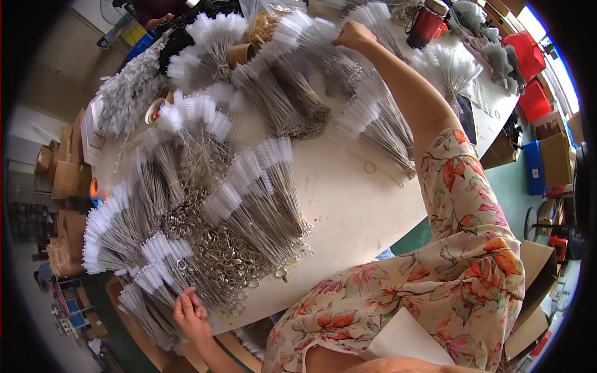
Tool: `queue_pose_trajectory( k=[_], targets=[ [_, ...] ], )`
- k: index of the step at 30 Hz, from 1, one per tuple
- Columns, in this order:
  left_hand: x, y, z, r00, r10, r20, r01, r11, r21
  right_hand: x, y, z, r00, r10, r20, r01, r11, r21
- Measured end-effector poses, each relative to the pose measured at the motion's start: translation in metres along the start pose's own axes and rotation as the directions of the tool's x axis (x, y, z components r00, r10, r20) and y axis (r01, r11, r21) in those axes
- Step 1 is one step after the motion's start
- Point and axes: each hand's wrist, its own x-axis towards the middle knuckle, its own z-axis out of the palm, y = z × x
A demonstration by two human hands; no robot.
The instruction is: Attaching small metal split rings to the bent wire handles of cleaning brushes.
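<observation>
Thin wire-handled cleaning brushes with white bristle heads lie in bundles over the table. My right arm stretches to the far side. There my right hand (356, 37) is closed, fingers curled down beside the bristle heads of a brush bundle (317, 34); what it grips, if anything, is hidden. Low on the left, my left hand (193, 316) has its fingers curled together beside a near bundle of brushes (163, 264). Whatever is between those fingers is too small to make out. A pile of metal rings (230, 258) lies just beyond it, next to another brush bundle (258, 193).
The white table (348, 199) carries more brush bundles (379, 118) at its right. A red flask (427, 23) and cardboard tubes (240, 56) stand farther back. Red bins (525, 55) and boxes (555, 158) line the right side. Another person (155, 12) is at the far left.
</observation>
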Motion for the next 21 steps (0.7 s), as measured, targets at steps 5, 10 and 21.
queue_pose_trajectory(
  k=[5,10,21],
  targets=[
    [-0.005,-0.004,0.005,1.000,-0.025,0.017,0.025,0.999,-0.022,0.009,0.015,0.011,0.993,0.058,0.099,-0.067,0.994,0.089],
    [-0.006,-0.003,0.029,0.999,0.034,-0.001,-0.034,0.995,-0.093,-0.002,-0.004,-0.033,0.858,0.006,-0.514,0.124,0.968,0.219],
    [-0.011,0.051,0.176,0.683,0.637,0.356,-0.629,0.762,-0.158,-0.266,-0.176,-0.081,0.847,-0.529,-0.047,-0.078,-0.212,0.974]
  ],
)
